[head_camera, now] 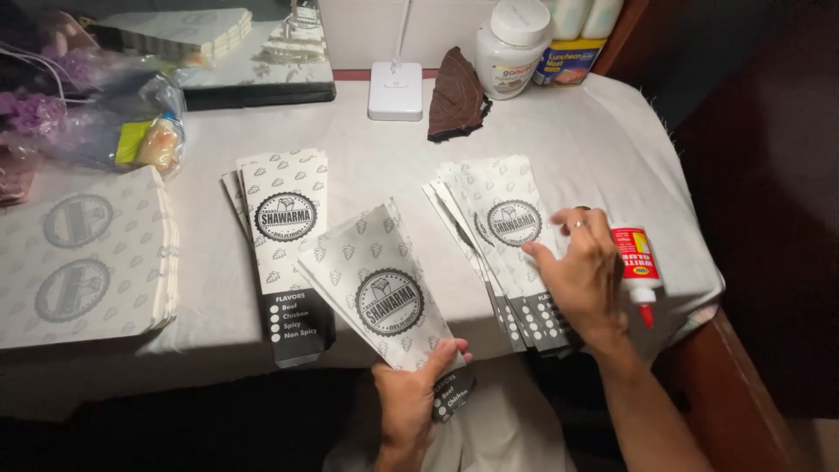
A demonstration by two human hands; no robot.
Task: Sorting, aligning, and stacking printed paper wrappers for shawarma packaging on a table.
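Observation:
My left hand (pixel 418 385) grips the dark bottom end of a small stack of white printed paper bags (pixel 377 280), held slanted over the table's front edge. My right hand (pixel 579 271), with a ring on one finger, rests flat with its fingers apart on a fanned pile of the same bags (pixel 502 232) to the right. A third pile of bags (pixel 284 240) lies to the left. A white glue bottle with a red label and red tip (pixel 636 271) lies just right of my right hand.
A thick stack of flat printed sheets (pixel 83 253) sits at the far left. At the back are plastic bags (pixel 131 131), a dark tray (pixel 253 74), a white lamp base (pixel 395 90), a brown cloth (pixel 456 96), a white jar (pixel 512 48) and a yellow tin (pixel 566 63). The table edge drops away at right.

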